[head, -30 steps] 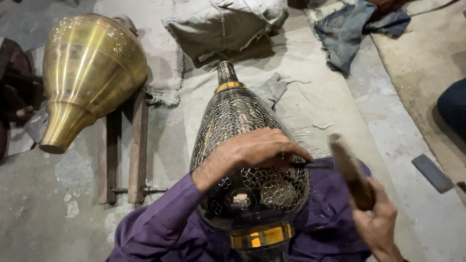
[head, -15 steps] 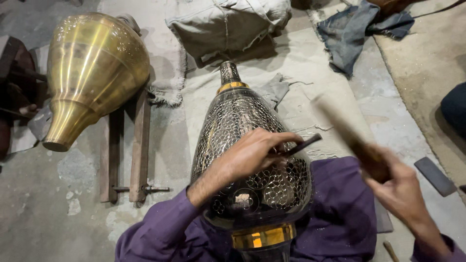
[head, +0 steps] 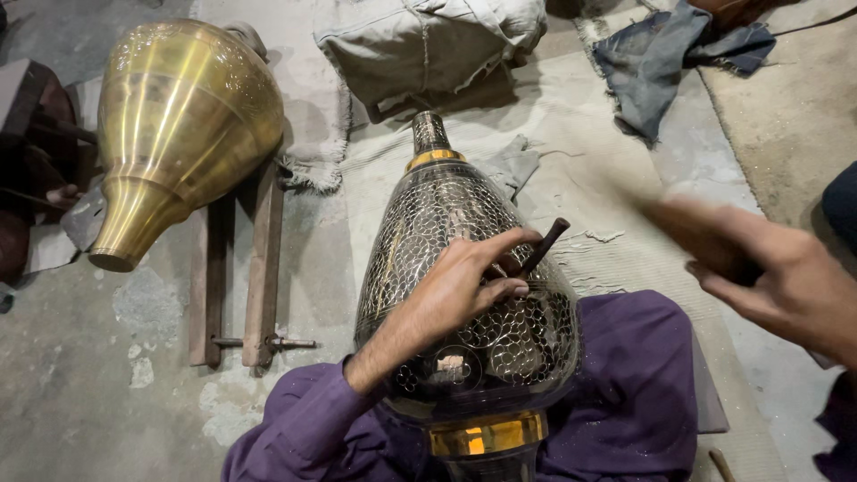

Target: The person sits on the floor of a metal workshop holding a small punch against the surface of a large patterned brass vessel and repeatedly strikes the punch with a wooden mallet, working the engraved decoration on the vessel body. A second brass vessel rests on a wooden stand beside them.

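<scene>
Engraved vase [head: 464, 268], dark with a dense scale-like pattern, lay across the person's lap on purple cloth [head: 625, 393], neck pointing toward twelve o'clock. The left hand [head: 464, 281] rested on its belly, fingers closed round a slim dark chisel [head: 543, 245] whose tip met the surface. At three o'clock the right hand [head: 777, 277] was raised and gripped a blurred hammer handle [head: 687, 228]. Patterning seemed to cover nearly all the visible body, so the chasing looked well advanced; what remained I could not tell. A plain brass vase [head: 178, 125] lay at ten o'clock on wooden bars [head: 241, 268].
</scene>
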Motion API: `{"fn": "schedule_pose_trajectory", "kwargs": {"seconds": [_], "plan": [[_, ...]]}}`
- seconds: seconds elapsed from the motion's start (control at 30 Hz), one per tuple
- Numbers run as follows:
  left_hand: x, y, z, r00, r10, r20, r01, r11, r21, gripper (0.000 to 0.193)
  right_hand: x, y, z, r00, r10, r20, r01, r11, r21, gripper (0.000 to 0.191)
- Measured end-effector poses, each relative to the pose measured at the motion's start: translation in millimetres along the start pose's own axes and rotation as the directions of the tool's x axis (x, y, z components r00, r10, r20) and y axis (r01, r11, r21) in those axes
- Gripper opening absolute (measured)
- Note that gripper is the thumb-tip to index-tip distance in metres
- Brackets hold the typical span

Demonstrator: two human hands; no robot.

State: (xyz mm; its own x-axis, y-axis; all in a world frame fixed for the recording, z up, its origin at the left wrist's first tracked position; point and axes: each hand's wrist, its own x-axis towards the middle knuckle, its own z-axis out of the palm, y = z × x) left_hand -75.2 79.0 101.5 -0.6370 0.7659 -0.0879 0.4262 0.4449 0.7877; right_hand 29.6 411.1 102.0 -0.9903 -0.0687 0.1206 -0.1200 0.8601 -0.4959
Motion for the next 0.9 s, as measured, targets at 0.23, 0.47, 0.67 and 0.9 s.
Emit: {"fn": "schedule_pose_trajectory", "kwargs": {"seconds": [0.23, 0.47, 0.67, 0.9], "plan": [[-6.9, 6.7, 1.8, 0.982, -0.188, -0.017, 0.187, 0.982, -0.016, 0.053, 9.6, 7.1, 11.3, 0.905, 0.336, 0.262, -0.269, 0.927, -0.261, 0.083], [-12.5, 8.8, 2.4, 0.989, -0.087, -0.121, 0.084, 0.996, -0.031, 0.051, 16.3, 13.4, 12.2, 0.999, -0.013, 0.049, 0.014, 1.000, -0.015, 0.080], [-15.7, 9.7, 5.2, 0.981, -0.124, -0.148, 0.118, 0.992, -0.052, 0.051, 16.7, 8.5, 17.2, 0.982, 0.187, 0.014, -0.185, 0.956, 0.229, 0.083], [-16.3, 5.5, 7.4, 0.976, -0.165, -0.141, 0.156, 0.985, -0.073, 0.049, 9.5, 27.6, 19.8, 0.998, 0.020, 0.060, -0.020, 1.000, 0.007, 0.074]]}}
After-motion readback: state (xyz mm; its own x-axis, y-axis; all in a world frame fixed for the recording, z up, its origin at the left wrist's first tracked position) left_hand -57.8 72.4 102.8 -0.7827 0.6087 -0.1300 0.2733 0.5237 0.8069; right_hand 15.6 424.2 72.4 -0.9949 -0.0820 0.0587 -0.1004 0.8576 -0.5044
